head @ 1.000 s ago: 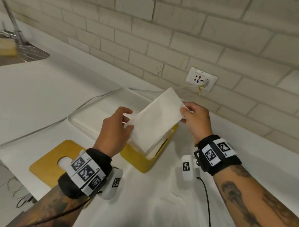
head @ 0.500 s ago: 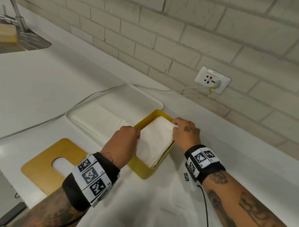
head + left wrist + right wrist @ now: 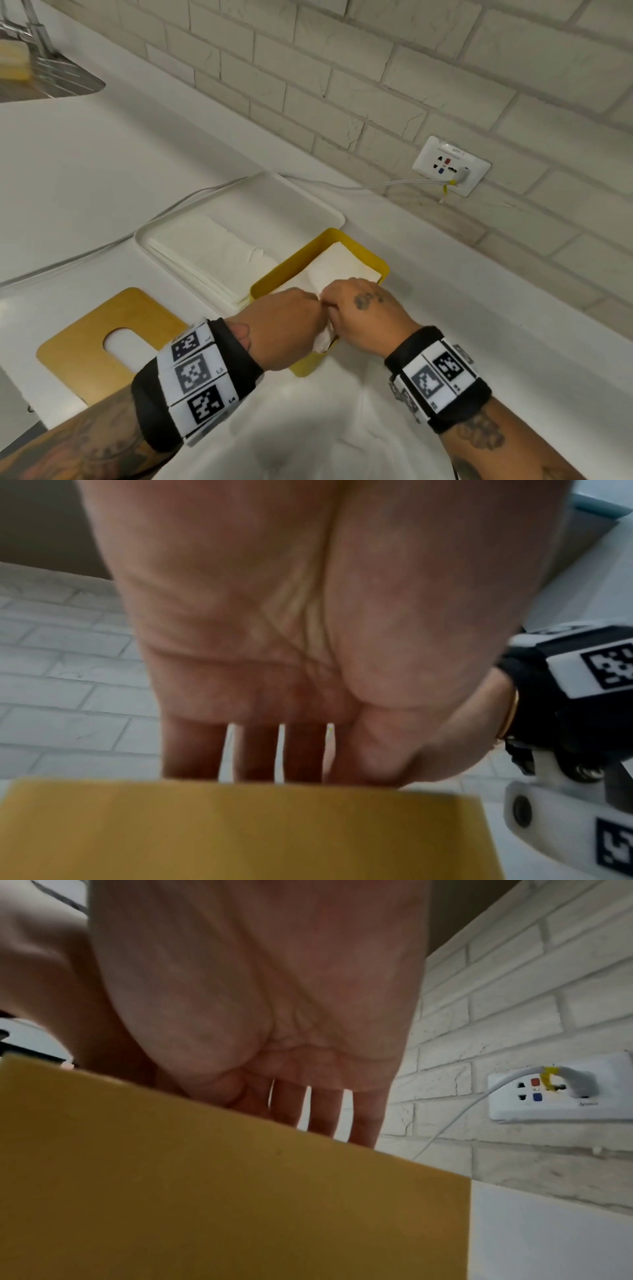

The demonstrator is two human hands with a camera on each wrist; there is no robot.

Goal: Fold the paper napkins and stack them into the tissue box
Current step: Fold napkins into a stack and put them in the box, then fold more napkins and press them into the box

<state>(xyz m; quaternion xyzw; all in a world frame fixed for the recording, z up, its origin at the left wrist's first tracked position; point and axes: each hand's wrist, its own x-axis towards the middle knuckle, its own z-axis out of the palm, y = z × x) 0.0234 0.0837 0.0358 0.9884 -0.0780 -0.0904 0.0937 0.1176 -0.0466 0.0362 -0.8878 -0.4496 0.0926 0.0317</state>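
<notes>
Both hands met over the near end of the yellow tissue box (image 3: 373,262) on the white worktop (image 3: 102,164), the left hand (image 3: 284,329) and right hand (image 3: 363,317) reaching straight-fingered down onto the folded napkin (image 3: 337,269) lying inside it. Whether either pinched the paper I could not tell. More napkins (image 3: 212,253) lay in the white tray (image 3: 301,202) just beside the box

Faint small lettering on the top strip of the white wall socket plate (image 3: 451,165), too blurred to read, black-and-white square code markers on the wristbands (image 3: 195,371), no other legible text
</notes>
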